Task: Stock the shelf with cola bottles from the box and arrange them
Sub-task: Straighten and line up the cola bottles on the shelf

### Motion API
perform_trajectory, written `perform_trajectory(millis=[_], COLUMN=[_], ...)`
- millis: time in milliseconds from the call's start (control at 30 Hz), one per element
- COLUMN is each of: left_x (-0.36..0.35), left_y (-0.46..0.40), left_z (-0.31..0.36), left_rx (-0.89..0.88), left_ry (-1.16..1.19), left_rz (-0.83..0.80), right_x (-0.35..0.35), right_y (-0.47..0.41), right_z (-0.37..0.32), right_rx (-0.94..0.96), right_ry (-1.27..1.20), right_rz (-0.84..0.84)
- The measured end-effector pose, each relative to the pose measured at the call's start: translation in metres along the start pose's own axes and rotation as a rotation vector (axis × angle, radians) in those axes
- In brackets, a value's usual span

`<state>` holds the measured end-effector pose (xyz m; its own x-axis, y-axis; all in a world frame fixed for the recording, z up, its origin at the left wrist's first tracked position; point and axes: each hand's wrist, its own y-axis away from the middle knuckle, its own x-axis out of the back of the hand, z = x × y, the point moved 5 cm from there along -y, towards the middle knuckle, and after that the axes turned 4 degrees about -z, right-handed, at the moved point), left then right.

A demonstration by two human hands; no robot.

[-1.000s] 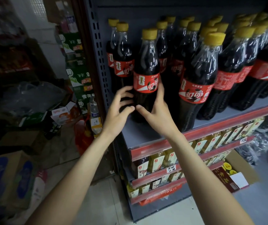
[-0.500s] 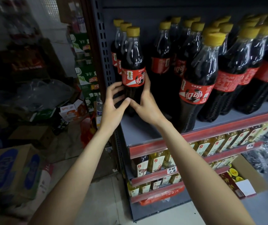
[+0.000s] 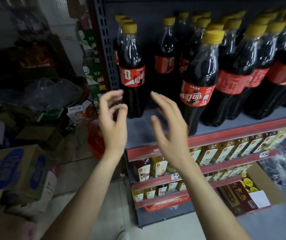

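Cola bottle [image 3: 133, 73] upright at the left end of the shelf [image 3: 157, 126], front of a short row, red label facing out. Left hand [image 3: 112, 118] at its 7 o'clock, fingers loosely curled, holding nothing, just beside the bottle without clear contact. Right hand [image 3: 169, 125] at 5 o'clock, fingers spread and relaxed, also empty. More bottles [image 3: 197, 80] crowding toward 3 o'clock, the farthest cut off by the frame. Cardboard box [image 3: 12, 170] at 8 o'clock on the floor, contents hidden.
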<state>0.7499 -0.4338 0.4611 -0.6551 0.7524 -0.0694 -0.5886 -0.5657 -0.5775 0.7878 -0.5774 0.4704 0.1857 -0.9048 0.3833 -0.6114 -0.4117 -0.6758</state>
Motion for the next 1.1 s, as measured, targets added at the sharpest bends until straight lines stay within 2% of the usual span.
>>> perform_trajectory(millis=[67, 133, 200, 300, 433, 533, 600, 967, 1100], left_x=[-0.026, -0.058, -0.085, -0.103, -0.07, -0.032, -0.014, 0.003, 0.001], left_y=[0.009, 0.012, 0.016, 0.025, 0.028, 0.027, 0.024, 0.006, 0.008], left_z=[0.009, 0.01, 0.006, 0.005, 0.006, 0.001, -0.001, -0.018, -0.021], left_rx=[0.025, 0.182, 0.321, 0.331, 0.178, 0.127, 0.115, 0.16, 0.197], left_ry=[0.081, 0.127, 0.136, 0.133, -0.012, -0.116, -0.164, -0.233, -0.231], left_rz=[-0.19, -0.408, -0.588, -0.691, -0.536, -0.396, -0.331, -0.261, -0.197], right_x=[0.035, 0.058, 0.061, 0.053, 0.037, 0.014, 0.0, -0.034, -0.031], right_y=[0.03, 0.046, 0.047, 0.04, 0.026, 0.013, 0.006, -0.014, -0.019], right_z=[0.0, 0.021, 0.043, 0.053, 0.046, 0.038, 0.034, 0.042, 0.05], right_rx=[0.043, -0.082, -0.283, -0.329, -0.251, -0.179, -0.139, -0.101, -0.101], right_ry=[0.073, 0.172, 0.179, 0.166, 0.204, 0.151, 0.107, 0.056, -0.013], right_rz=[0.259, 0.422, 0.366, 0.203, 0.061, -0.13, -0.196, -0.226, -0.303])
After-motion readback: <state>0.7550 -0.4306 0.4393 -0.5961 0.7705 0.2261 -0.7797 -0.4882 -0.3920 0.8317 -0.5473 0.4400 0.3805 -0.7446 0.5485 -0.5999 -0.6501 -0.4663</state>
